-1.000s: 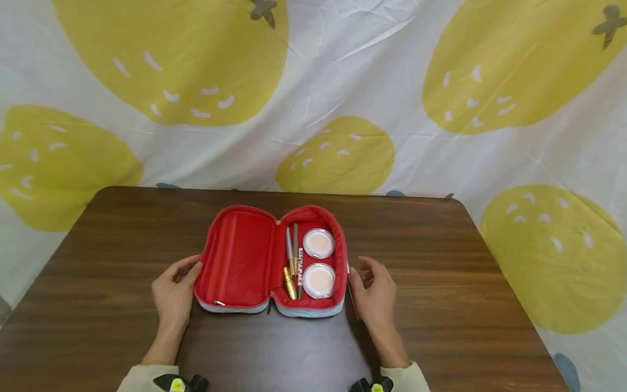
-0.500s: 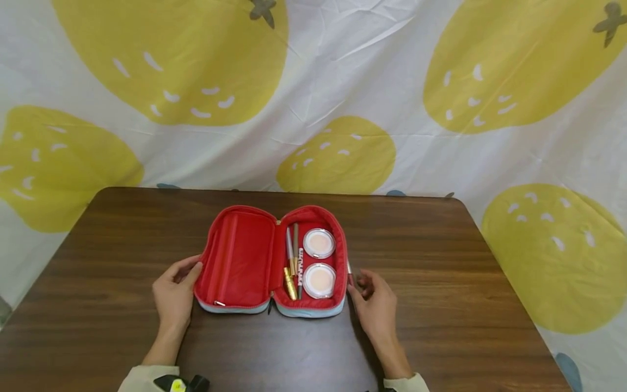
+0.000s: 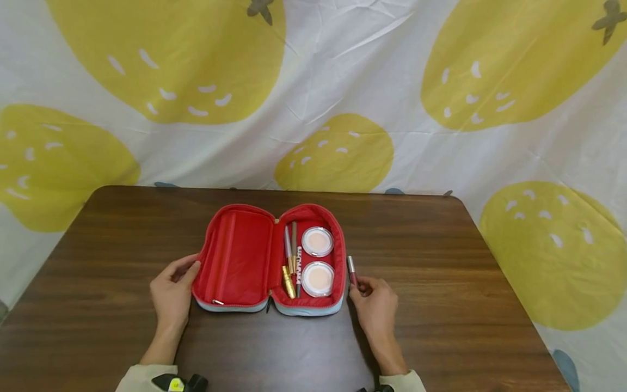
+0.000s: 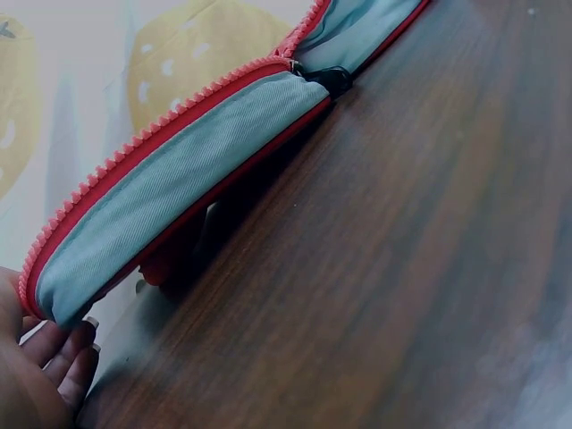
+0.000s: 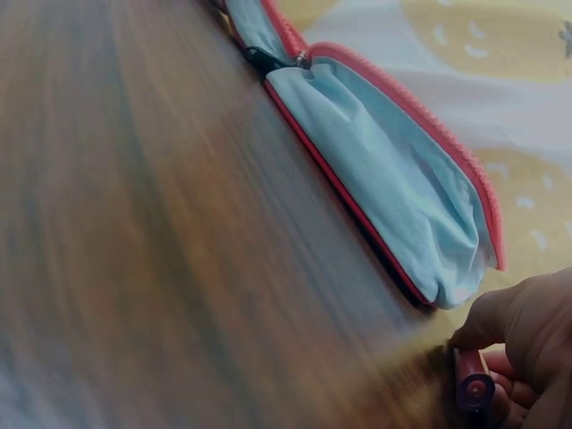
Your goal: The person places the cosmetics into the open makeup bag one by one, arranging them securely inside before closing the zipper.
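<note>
A makeup bag (image 3: 245, 261), red inside and light blue outside, lies unzipped and spread flat in the head view. My left hand (image 3: 172, 288) grips the left edge of its lid, thumb on top and fingers beneath; the left wrist view shows that lid edge raised off the table. Just beyond the bag's right side, my right hand (image 3: 376, 305) pinches a slim lip gloss tube (image 3: 351, 269), silver at the top and dark red below. Inside the right half sit two round compacts (image 3: 317, 279), a gold tube (image 3: 288, 282) and several slim makeup pencils (image 3: 294, 247).
The bag stands on a dark wooden table (image 3: 441, 283). Behind the table's far edge hangs a white cloth (image 3: 206, 158) printed with large yellow fruit shapes. A black zipper pull (image 5: 266, 61) hangs at the bag's front hinge.
My right hand has drawn slightly back from the bag's right side, and the lip gloss tube, mostly hidden before, now shows beside the bag. The left hand keeps its grip on the lid.
</note>
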Tool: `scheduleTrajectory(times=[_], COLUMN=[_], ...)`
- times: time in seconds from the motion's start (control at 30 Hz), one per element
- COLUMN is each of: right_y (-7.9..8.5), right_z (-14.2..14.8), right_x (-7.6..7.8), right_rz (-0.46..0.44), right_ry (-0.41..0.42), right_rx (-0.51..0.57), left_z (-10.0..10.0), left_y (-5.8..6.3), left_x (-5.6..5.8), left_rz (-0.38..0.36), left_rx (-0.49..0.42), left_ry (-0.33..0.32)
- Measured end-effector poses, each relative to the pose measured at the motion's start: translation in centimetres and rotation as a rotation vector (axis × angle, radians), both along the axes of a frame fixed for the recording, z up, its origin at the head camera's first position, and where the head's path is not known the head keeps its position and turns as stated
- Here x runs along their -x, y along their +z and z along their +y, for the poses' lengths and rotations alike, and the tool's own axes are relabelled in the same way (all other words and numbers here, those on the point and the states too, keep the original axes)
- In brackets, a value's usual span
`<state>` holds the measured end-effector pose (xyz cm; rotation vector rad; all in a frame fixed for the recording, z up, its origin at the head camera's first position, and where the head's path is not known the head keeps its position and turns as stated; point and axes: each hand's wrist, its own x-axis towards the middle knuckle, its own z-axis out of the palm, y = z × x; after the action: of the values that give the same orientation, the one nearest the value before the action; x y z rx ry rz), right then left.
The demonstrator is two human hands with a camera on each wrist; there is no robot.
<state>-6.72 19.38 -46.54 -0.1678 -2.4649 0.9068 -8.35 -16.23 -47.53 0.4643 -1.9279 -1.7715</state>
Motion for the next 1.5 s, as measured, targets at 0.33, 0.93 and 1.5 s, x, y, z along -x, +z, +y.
scheduleTrajectory(times=[0.33, 0.93, 1.5], right_y=[-0.8, -1.2, -1.2], right_z=[0.3, 0.3, 0.4], right_x=[-0.1, -0.1, 0.0], right_rz=[0.057, 0.088, 0.127], right_ry=[-0.015, -0.075, -0.093], right_rx=[0.002, 0.041, -0.023], left_z=[0.8, 0.0, 0.1], left_y=[2.2, 0.2, 0.1], left_x=[-0.7, 0.0, 0.1], left_rz=[0.024, -0.023, -0.010], left_rx=[-0.041, -0.054, -0.080], left_ry=[-0.027, -0.010, -0.004])
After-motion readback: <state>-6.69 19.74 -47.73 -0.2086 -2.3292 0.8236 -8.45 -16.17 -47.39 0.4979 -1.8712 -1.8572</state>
